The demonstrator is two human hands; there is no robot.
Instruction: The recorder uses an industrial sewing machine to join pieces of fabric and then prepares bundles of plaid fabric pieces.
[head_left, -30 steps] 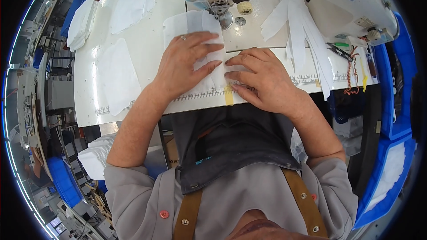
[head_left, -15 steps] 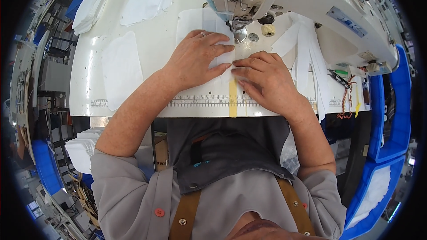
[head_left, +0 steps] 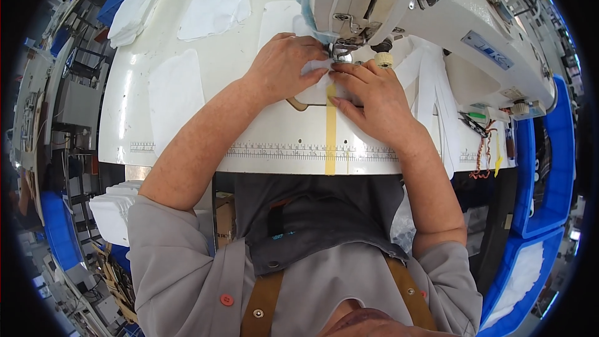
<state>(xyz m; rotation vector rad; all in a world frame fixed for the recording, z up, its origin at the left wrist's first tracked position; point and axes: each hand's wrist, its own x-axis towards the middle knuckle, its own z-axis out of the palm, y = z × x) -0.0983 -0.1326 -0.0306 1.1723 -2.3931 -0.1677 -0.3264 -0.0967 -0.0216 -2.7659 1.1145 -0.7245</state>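
Observation:
My left hand [head_left: 284,68] lies on a white fabric piece [head_left: 279,16], its fingers stretched toward the sewing machine needle area and its thumb apart. Some of the fabric shows between that thumb and the index finger. On the right, my right hand [head_left: 372,97] has its fingertips against the fabric's near right edge, close to my left thumb, with its own thumb held apart. Directly beyond both hands stands the sewing machine head [head_left: 349,9]; the needle and presser foot are partly hidden by my fingers. A yellow tape strip [head_left: 331,134] runs toward me on the table.
More white fabric pieces [head_left: 215,6] lie at the left, beside a fabric stack [head_left: 134,9]. White strips [head_left: 430,87] hang over the table edge at right. Near them are small snips [head_left: 473,123] and blue bins [head_left: 530,212]. A printed ruler [head_left: 268,151] follows the front edge.
Both hands have moved away from me, nearer the needle, and the fabric has slid further under the machine head. More of the yellow tape and bare table now shows in front of my hands.

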